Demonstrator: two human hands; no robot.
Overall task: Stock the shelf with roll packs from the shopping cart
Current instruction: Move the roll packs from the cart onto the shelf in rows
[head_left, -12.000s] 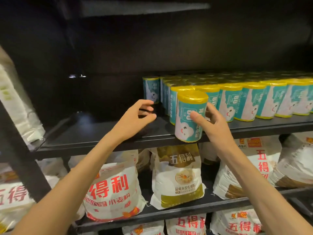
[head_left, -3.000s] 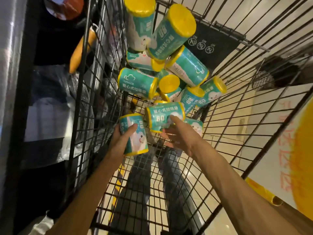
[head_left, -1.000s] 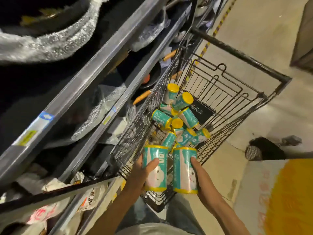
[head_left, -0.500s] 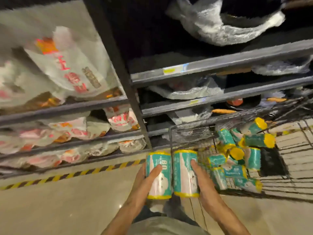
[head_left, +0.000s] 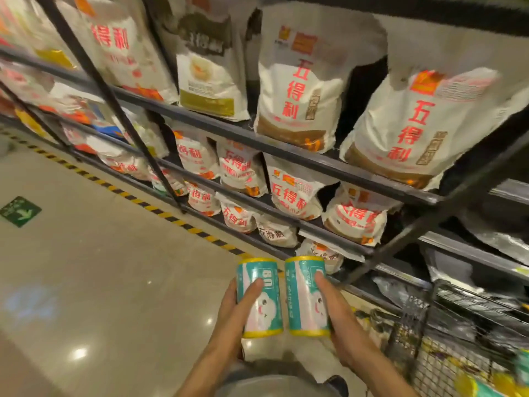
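Two roll packs, held upright side by side and almost touching, low before the person and above the tiled floor (head_left: 100, 282): the left roll pack (head_left: 259, 298) gripped by the left hand (head_left: 237, 305), the right roll pack (head_left: 306, 296) by the right hand (head_left: 336, 310), fingers curled round each. Each is a teal-and-white cylinder, yellow-rimmed at both ends, printed with a white cartoon face. Shopping cart (head_left: 446, 339) at lower right; shelf (head_left: 286, 150) of white flour bags (head_left: 300, 90) behind.

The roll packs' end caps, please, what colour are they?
Yellow, on both roll packs; head view.
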